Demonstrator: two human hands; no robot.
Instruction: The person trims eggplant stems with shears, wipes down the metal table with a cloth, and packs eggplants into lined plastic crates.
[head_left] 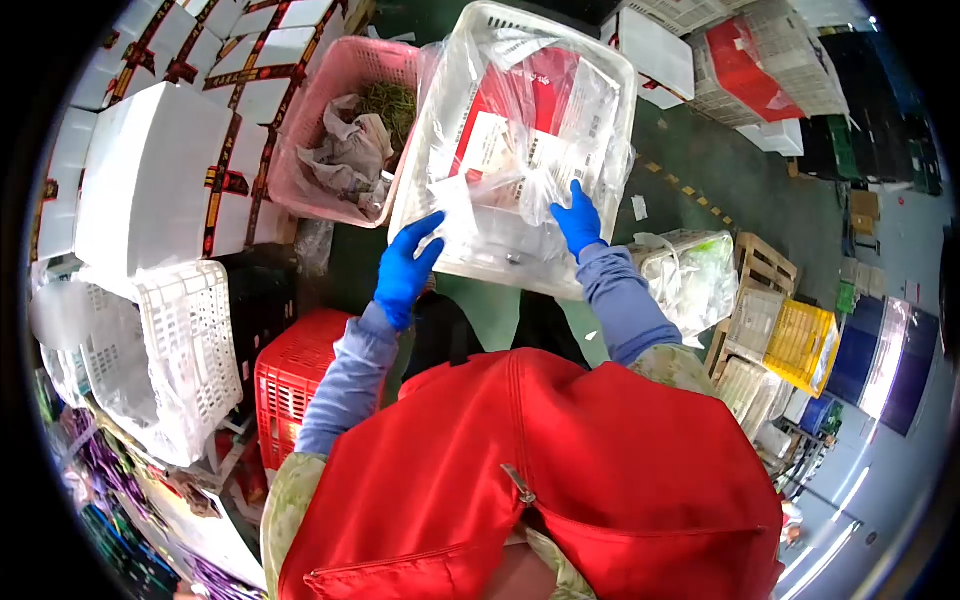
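Before me is a white plastic crate (622, 110) lined with a clear plastic bag (487, 195). Under the film lie red-and-white printed sheets (487, 138). My left hand (403, 268), in a blue glove, is at the crate's near left edge, beside a loose flap of film; its thumb and fingers are apart. My right hand (579, 224), also blue-gloved, reaches over the near right side by a gathered, bunched part of the film. Its thumb and index finger are spread; the other fingers are partly hidden. Whether it touches the film is hard to tell.
A pink basket (300, 150) with crumpled plastic and green stems adjoins the crate on the left. White foam boxes (150, 180) are stacked beyond. A red crate (290, 375) and white basket (190, 335) stand lower left; a film-covered basket (690, 280) stands right.
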